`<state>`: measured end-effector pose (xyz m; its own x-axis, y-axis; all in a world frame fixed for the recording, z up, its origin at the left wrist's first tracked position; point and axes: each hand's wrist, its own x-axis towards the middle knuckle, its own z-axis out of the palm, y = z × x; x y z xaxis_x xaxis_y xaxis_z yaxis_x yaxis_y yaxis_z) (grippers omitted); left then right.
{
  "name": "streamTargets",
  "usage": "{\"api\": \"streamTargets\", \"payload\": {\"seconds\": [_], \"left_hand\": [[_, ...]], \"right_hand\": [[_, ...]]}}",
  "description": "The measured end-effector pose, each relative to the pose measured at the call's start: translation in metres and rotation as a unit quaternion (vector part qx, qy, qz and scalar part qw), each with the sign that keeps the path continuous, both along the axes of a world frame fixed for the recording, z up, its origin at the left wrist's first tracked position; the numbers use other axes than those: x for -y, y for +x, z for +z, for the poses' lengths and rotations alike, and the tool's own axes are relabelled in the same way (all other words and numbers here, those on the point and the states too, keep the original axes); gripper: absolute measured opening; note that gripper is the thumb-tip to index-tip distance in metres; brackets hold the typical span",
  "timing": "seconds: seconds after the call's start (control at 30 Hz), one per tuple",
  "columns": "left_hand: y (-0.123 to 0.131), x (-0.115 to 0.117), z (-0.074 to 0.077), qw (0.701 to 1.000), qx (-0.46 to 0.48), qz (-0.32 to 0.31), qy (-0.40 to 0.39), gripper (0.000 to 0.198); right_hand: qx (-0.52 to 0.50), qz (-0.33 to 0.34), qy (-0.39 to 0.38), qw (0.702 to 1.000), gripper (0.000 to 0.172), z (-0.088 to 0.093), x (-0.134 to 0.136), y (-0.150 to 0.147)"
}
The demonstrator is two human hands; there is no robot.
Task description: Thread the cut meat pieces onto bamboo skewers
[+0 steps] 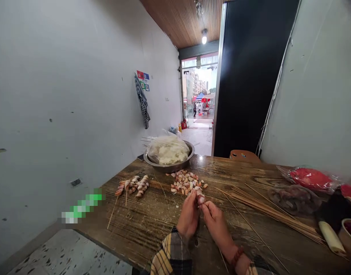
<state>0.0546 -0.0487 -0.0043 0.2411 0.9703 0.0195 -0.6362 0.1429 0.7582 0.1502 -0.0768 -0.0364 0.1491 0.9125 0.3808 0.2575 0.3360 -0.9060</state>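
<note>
My left hand (188,216) and my right hand (216,222) meet over the wooden table (152,229), both pinched on small pieces of meat (201,198) held between the fingertips. A thin bamboo skewer seems to run down from the right hand toward me. Just beyond the hands lies a loose pile of cut meat pieces (187,182). To the left rest several finished skewers (134,186) loaded with meat.
A metal basin (170,164) holding a plastic bag of white stuff stands at the table's far end. A bundle of bare bamboo skewers (267,208) fans out on the right, beside plastic bags with red contents (309,178), a small bowl (350,233) and a chair back (244,155).
</note>
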Motion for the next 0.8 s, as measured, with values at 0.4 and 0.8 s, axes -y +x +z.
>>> {"api": "streamTargets", "payload": {"seconds": [0.4,0.8], "left_hand": [[0.006,-0.002,-0.004,0.997,0.041,0.040,-0.053,0.037],[0.023,0.013,0.002,0.995,0.043,0.082,-0.039,0.034]], "right_hand": [[0.006,0.046,-0.004,0.999,0.039,-0.001,0.000,0.000],[0.072,0.030,0.001,0.997,0.037,0.005,0.013,0.008]]}}
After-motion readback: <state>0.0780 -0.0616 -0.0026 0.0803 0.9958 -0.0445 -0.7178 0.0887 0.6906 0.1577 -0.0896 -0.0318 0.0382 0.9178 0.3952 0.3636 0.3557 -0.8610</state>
